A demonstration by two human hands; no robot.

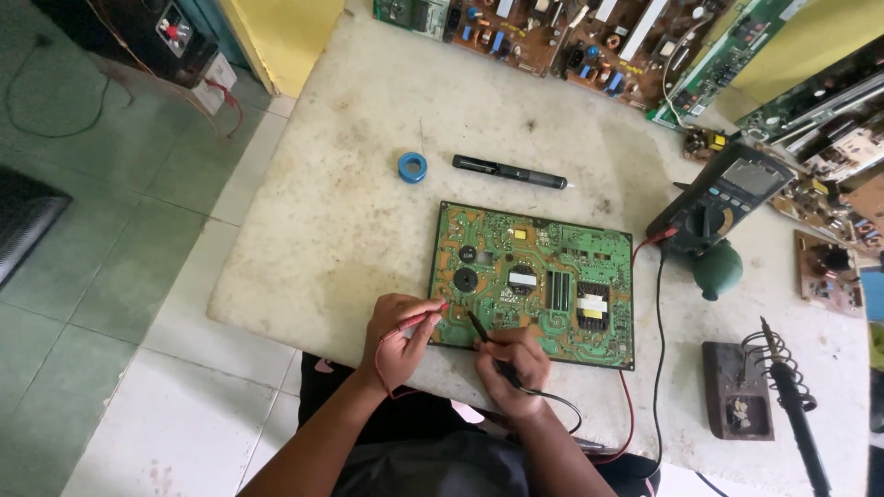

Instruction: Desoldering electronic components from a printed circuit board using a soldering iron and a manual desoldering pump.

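Probes are both down on the circuit board (531, 283) mid-frame: our left hand (398, 333) pinches the red probe (425, 317), right hand (512, 368) grips the black probe (479, 328). Meter (721, 196) sits upper right, so we're mid-check, reading unclear.

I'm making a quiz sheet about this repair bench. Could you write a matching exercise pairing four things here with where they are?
Things:
1. red probe
2. black probe
3. blue roll
4. soldering iron

Places:
A. in a coiled stand, right side of the table
B. in the left hand
C. beside the black pen-shaped tool
D. in the right hand, tip on the green circuit board

Pairs: 1-B, 2-D, 3-C, 4-A
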